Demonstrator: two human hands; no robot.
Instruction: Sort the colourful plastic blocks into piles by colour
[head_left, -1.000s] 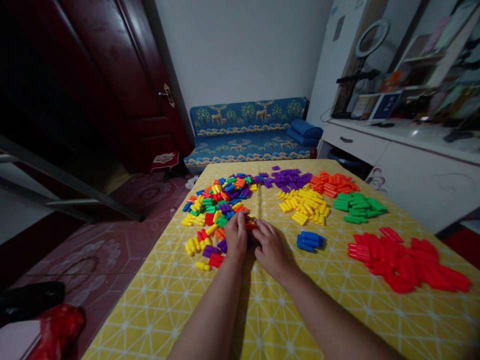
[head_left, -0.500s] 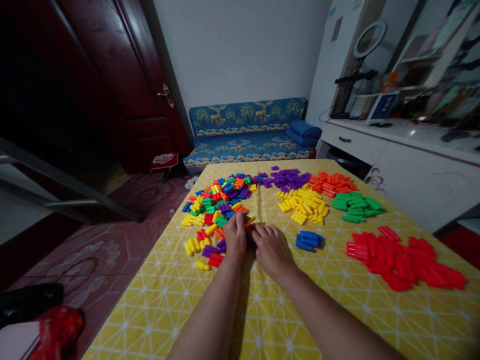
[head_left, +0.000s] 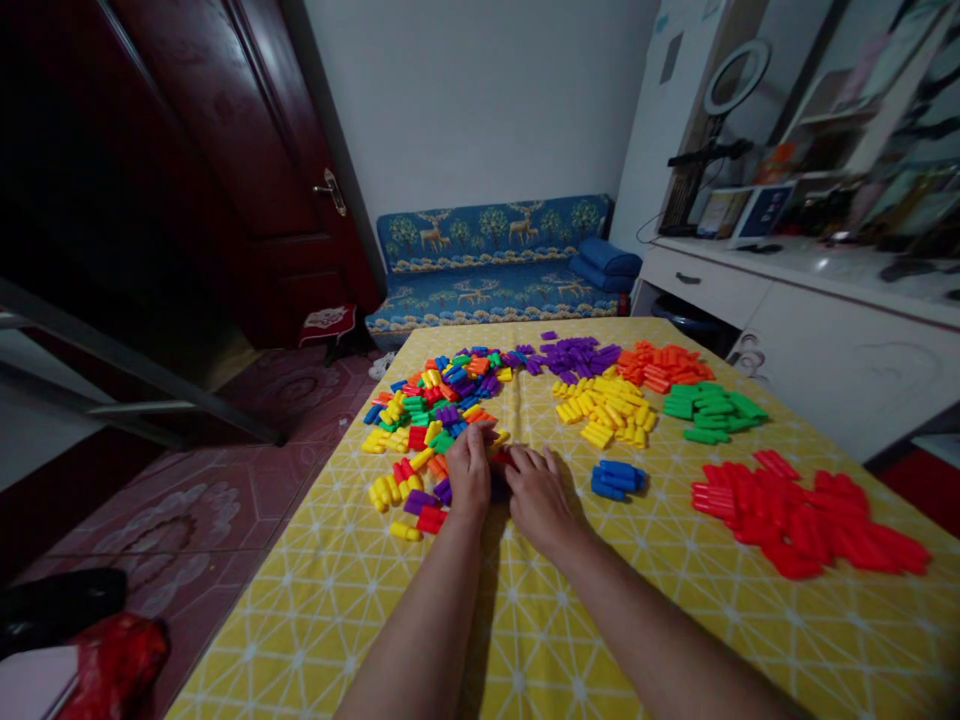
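Left hand [head_left: 470, 472] and right hand [head_left: 538, 492], fingers bent, flank a small red plastic piece [head_left: 502, 459] over the yellow, white-lined tablecloth [head_left: 300, 620]; whether either grasps it cannot be told. Multicoloured heap of short plastic pieces [head_left: 415, 404], beside the left hand; cluster of blue plastic pieces [head_left: 618, 480], right.

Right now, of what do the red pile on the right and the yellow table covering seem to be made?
The red pile looks like molded plastic, smooth and slightly shiny: rounded pieces in one even color. The yellow table covering looks matte; faint creases suggest cloth, though thin vinyl is possible.
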